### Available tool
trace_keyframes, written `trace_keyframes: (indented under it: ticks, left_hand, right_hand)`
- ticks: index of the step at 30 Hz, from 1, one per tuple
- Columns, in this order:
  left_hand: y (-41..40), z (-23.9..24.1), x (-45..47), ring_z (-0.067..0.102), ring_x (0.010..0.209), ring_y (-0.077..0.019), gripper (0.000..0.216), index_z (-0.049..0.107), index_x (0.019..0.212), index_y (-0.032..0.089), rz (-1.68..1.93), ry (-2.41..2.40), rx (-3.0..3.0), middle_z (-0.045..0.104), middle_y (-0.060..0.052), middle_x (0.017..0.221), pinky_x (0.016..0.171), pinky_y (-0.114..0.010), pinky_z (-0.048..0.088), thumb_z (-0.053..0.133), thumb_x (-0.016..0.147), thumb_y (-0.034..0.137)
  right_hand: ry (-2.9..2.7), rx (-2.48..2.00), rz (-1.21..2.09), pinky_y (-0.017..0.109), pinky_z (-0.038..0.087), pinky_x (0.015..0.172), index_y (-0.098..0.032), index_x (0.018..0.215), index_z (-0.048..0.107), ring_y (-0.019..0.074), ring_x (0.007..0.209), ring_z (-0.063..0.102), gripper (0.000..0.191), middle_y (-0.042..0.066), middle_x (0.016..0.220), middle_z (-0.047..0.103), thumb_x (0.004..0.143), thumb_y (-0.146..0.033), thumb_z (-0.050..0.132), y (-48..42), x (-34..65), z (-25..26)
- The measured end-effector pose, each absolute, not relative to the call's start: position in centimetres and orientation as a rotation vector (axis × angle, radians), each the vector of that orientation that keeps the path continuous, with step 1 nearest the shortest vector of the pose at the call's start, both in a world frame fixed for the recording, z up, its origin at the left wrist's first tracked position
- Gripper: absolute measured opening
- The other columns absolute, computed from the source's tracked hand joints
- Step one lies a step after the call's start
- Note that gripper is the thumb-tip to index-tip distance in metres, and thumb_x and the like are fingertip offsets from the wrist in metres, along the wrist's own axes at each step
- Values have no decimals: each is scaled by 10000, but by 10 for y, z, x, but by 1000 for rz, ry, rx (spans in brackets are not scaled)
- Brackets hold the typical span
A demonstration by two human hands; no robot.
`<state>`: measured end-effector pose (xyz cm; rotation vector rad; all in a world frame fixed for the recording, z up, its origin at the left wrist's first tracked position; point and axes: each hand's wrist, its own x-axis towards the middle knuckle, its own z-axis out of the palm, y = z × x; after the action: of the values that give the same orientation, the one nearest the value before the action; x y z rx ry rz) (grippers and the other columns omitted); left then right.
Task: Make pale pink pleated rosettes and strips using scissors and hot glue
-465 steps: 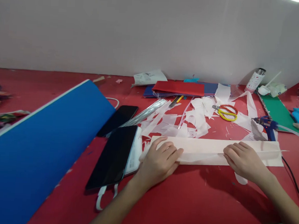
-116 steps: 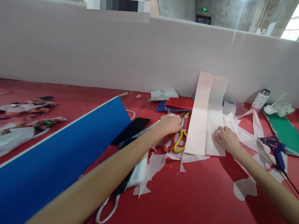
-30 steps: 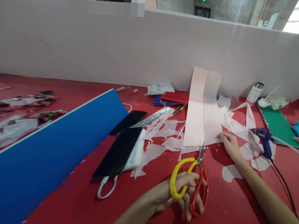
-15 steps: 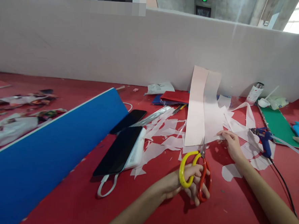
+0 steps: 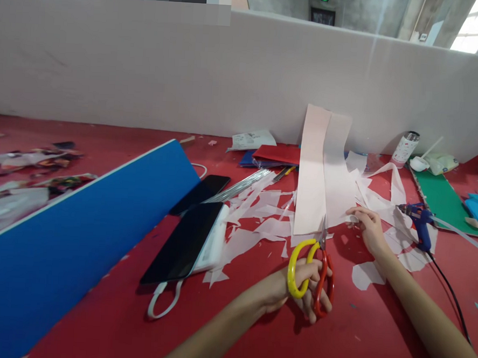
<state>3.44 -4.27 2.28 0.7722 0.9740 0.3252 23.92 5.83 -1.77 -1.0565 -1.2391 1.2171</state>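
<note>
My left hand (image 5: 303,283) is closed on scissors (image 5: 322,242) with one yellow handle and one red handle. Their blades point away from me, at the near end of a pale pink sheet of paper (image 5: 313,172). A long slit runs up the sheet between two strips, and its far end leans against the partition. Pinched at the near right edge of the right strip (image 5: 337,169) are the fingers of my right hand (image 5: 368,227). Pink paper scraps (image 5: 274,227) lie on both sides of the sheet.
To the left a large blue board (image 5: 98,235) stands on edge beside two phones and a white power bank (image 5: 212,247). A blue glue gun (image 5: 422,225) lies right of my right hand, its black cord trailing nearer. A white partition (image 5: 168,72) bounds the red table.
The scissor handles appear slightly closer together. My right hand keeps its place at the paper's edge. The whole view has shifted a little.
</note>
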Motion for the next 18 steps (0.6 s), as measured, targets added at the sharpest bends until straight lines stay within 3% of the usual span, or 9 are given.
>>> trace_keyframes:
  ticks: [9,18]
  left_hand:
    - [-46,19,40,565,383,-143,232,438,792,163,366,990,790,699,-124,639,449,-257,466,485,659,346]
    - [-47,18,43,535,349,-135,302,450,882,165,378,961,848,676,-76,567,383,-230,439,494,662,367]
  right_hand:
    - [-1239,-1064,1187,274,490,572,-190,720,674,127,559,539,209,34,797,669,728,-362,555,60,241,-20]
    - [-1252,-1078,1157,270,491,538,-195,705,678,125,538,509,212,17,703,639,725,-359,547,58,240,-16]
